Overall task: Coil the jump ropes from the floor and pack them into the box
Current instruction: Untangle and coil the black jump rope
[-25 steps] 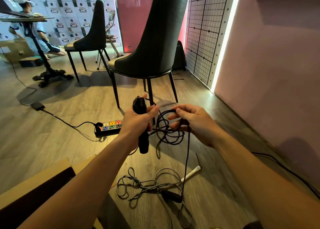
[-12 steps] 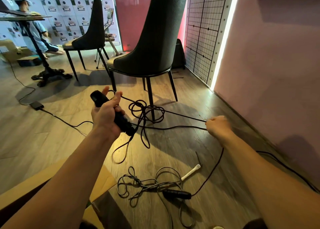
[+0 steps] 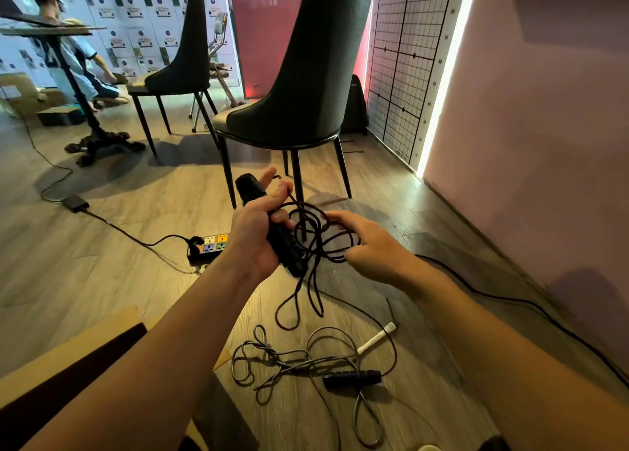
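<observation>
Wood floor, a chair just beyond your hands. The black rope handle sits tilted in your left hand, fingers wrapped round it. Your right hand, out along the taut cord half a second ago, is back pinching the loops: another turn laid. The tail trails to the floor by the grey rope, uncoiled. The box is lower left.

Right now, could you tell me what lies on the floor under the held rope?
A tangled grey rope, a black handle and a white handle; the left forearm hides whatever lies further left.
</observation>
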The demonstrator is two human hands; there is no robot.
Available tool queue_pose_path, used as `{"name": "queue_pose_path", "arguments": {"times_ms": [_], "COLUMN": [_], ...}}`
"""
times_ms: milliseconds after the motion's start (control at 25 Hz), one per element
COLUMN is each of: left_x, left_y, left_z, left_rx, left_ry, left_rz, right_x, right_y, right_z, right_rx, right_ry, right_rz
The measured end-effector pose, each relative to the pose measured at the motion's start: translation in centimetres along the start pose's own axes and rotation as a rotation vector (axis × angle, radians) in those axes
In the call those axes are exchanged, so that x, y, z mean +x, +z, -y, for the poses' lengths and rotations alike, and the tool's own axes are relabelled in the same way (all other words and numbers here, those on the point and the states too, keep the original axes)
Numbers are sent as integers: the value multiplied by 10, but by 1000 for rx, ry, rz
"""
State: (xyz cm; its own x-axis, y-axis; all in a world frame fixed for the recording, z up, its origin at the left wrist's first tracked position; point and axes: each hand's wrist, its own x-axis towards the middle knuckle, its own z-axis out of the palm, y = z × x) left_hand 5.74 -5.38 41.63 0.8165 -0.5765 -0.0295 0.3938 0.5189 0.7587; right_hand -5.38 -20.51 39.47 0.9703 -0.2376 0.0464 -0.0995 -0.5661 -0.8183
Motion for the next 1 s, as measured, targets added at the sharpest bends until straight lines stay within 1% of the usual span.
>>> {"name": "queue_pose_path", "arguments": {"times_ms": [80,160,240,280,360,400,440,520,600,680,760,880,1000], "left_x": [-3,-7,-10,-11,-12,-11,-11,-9,-9,-10,-10,-4,2], "left_y": [1,1,1,2,4,4,5,3,3,3,2,-3,-8], "left_z": [0,-1,-4,-4,-4,-4,-3,-2,1,5,5,1,-2], "left_rx": [-9,-57,-123,-152,-183,-180,-172,-160,-116,-35,26,33,44], "left_ry": [-54,-116,-176,-203,-233,-235,-234,-248,-282,-319,-326,-266,-109], "left_rz": [43,85,130,147,147,130,106,67,53,33,4,-90,-255], "right_x": [-6,-12,-11,-9,-5,-3,-3,-3,-4,-5,-6,-6,-9], "right_y": [-2,-7,-8,-7,-2,0,2,5,7,7,10,8,-6], "right_z": [9,15,15,13,12,11,13,15,12,15,17,15,14], "right_rx": [155,336,652,799,954,1001,1007,915,833,696,551,460,547], "right_ry": [-22,-16,61,85,62,63,67,38,7,4,34,46,39], "right_rz": [115,153,175,215,288,298,278,245,281,345,340,220,157]}}
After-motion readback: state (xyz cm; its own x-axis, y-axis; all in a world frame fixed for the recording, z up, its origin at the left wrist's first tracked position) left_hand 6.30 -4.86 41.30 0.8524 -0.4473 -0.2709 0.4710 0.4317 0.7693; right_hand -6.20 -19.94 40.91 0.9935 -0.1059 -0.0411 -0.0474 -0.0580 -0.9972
